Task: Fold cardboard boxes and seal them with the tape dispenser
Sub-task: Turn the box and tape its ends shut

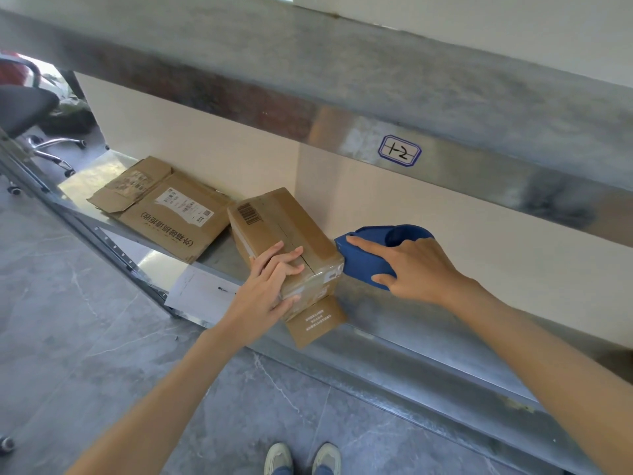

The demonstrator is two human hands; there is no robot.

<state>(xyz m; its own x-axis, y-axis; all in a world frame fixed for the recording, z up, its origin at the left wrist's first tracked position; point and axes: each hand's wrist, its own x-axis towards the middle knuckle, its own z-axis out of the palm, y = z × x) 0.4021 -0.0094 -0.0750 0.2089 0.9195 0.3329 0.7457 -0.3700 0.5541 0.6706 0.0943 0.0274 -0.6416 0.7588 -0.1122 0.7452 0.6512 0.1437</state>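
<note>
Left hand [270, 287] grips box [281, 221]; right hand [421, 265] — tape dispenser [363, 264] at box's edge.

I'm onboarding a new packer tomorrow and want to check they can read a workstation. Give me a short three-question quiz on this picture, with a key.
1. True or false: the right hand grips the blue tape dispenser.
2. Pick one. The left hand: A holds the folded box; B hangs idle; C grips the tape dispenser.
3. Fill in: the flattened cardboard lies on the shelf to the folded box's ____ side.

Key: 1 true; 2 A; 3 left.
</note>
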